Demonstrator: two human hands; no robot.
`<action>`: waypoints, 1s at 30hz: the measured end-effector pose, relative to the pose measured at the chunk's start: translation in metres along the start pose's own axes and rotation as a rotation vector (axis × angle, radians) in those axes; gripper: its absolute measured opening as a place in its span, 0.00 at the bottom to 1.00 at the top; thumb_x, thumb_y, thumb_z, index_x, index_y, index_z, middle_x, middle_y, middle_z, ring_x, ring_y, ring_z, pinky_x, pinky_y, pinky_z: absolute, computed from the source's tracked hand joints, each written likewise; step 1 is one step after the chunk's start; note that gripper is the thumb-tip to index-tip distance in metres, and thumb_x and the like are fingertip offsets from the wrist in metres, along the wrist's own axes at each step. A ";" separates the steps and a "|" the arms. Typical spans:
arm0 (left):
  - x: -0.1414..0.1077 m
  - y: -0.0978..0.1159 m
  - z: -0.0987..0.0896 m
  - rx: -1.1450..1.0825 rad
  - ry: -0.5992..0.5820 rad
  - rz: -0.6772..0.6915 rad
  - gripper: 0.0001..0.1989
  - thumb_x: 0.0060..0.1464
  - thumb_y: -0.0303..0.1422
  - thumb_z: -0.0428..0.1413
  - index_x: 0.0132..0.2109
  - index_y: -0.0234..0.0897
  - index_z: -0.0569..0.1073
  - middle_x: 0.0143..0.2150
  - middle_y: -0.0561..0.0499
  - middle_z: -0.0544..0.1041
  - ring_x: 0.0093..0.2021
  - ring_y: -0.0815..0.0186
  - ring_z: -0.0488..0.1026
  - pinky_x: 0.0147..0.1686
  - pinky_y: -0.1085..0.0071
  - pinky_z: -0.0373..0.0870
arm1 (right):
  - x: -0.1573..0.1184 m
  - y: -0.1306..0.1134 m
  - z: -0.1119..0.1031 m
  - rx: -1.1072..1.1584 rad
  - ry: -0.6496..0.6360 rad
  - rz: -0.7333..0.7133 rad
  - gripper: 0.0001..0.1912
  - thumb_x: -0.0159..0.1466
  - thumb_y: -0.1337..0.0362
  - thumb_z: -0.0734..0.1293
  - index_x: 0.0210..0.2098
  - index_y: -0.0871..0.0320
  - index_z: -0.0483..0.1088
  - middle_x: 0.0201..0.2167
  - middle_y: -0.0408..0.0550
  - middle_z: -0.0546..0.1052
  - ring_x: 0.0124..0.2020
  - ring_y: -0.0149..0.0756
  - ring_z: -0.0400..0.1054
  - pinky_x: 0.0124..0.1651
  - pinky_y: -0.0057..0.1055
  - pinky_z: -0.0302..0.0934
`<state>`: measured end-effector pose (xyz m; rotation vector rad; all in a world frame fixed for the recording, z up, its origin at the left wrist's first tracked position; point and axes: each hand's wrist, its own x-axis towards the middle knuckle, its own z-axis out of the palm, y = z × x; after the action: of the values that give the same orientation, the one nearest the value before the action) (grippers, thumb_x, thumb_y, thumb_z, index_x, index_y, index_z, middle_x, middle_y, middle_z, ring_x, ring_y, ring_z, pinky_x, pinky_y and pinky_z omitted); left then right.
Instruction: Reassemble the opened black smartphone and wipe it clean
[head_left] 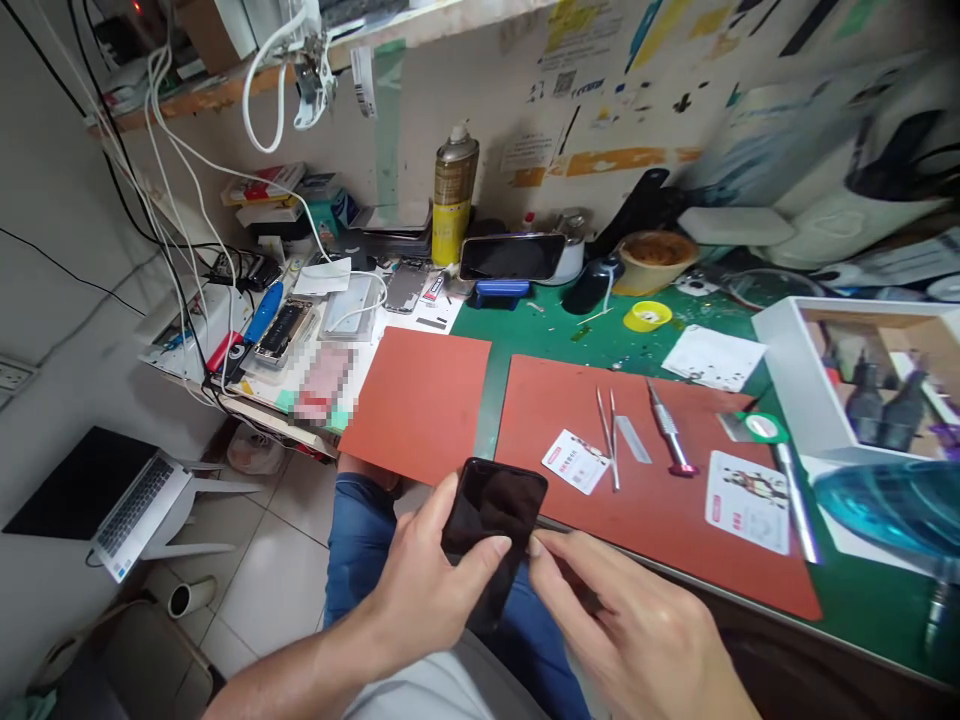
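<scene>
A black smartphone [499, 500] is held tilted over my lap, its dark screen facing up. My left hand [427, 570] is closed around it, fingers on the far edge and thumb across the screen. My right hand [630, 620] is pinched at the phone's right edge. Whatever lies between its thumb and forefinger is hidden. On the red-brown mat beyond are a pair of tweezers [609, 440], a thin translucent strip [634, 440], a screwdriver [670, 425] and two printed cards [576, 461].
A second red-brown mat [420, 400] lies to the left on the green bench [491, 390]. At right stand a white box of tools [795, 370] and a blue bottle [892, 505]. A spray can [454, 195] and propped phone [512, 257] are behind. Cables [161, 150] hang at left.
</scene>
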<state>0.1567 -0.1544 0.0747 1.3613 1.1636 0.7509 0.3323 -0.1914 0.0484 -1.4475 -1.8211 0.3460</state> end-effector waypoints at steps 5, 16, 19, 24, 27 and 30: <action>0.000 -0.008 0.006 -0.074 0.042 -0.018 0.18 0.62 0.30 0.63 0.59 0.45 0.78 0.49 0.54 0.84 0.48 0.62 0.79 0.50 0.69 0.74 | -0.002 0.005 0.001 -0.039 0.037 0.043 0.17 0.74 0.62 0.62 0.29 0.54 0.74 0.21 0.41 0.75 0.16 0.29 0.63 0.22 0.25 0.61; 0.014 -0.019 -0.005 -0.566 0.078 -0.204 0.25 0.57 0.37 0.71 0.60 0.39 0.76 0.57 0.43 0.83 0.58 0.53 0.80 0.56 0.62 0.76 | -0.033 0.018 -0.021 0.524 0.097 0.822 0.17 0.64 0.49 0.75 0.26 0.54 0.79 0.20 0.45 0.78 0.20 0.35 0.72 0.24 0.26 0.68; 0.018 -0.017 -0.003 -0.567 0.049 -0.241 0.25 0.58 0.36 0.71 0.60 0.40 0.75 0.59 0.43 0.82 0.61 0.52 0.79 0.59 0.61 0.76 | -0.019 0.005 -0.010 0.798 0.111 0.861 0.27 0.68 0.47 0.73 0.19 0.55 0.70 0.15 0.43 0.68 0.17 0.30 0.60 0.21 0.28 0.58; 0.021 -0.013 0.005 -0.525 -0.035 -0.282 0.27 0.56 0.36 0.72 0.60 0.40 0.75 0.55 0.43 0.84 0.53 0.55 0.83 0.51 0.64 0.81 | 0.008 -0.001 0.011 1.179 0.193 0.840 0.19 0.60 0.48 0.80 0.41 0.56 0.82 0.29 0.43 0.78 0.29 0.33 0.70 0.34 0.31 0.68; 0.019 -0.011 0.008 -0.534 -0.036 -0.297 0.28 0.55 0.36 0.73 0.60 0.40 0.75 0.51 0.44 0.84 0.46 0.56 0.85 0.46 0.64 0.83 | 0.012 -0.003 0.016 1.282 0.180 0.883 0.16 0.60 0.50 0.81 0.37 0.57 0.82 0.27 0.41 0.76 0.25 0.29 0.65 0.30 0.28 0.65; 0.017 -0.011 0.008 -0.537 -0.028 -0.307 0.26 0.56 0.36 0.72 0.59 0.40 0.76 0.50 0.45 0.85 0.45 0.56 0.85 0.46 0.63 0.83 | 0.007 -0.005 0.015 1.358 0.161 0.885 0.15 0.59 0.54 0.82 0.41 0.56 0.83 0.30 0.42 0.77 0.28 0.29 0.67 0.33 0.28 0.66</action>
<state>0.1669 -0.1423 0.0601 0.7257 1.0204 0.7474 0.3175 -0.1833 0.0444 -1.0374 -0.3608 1.4752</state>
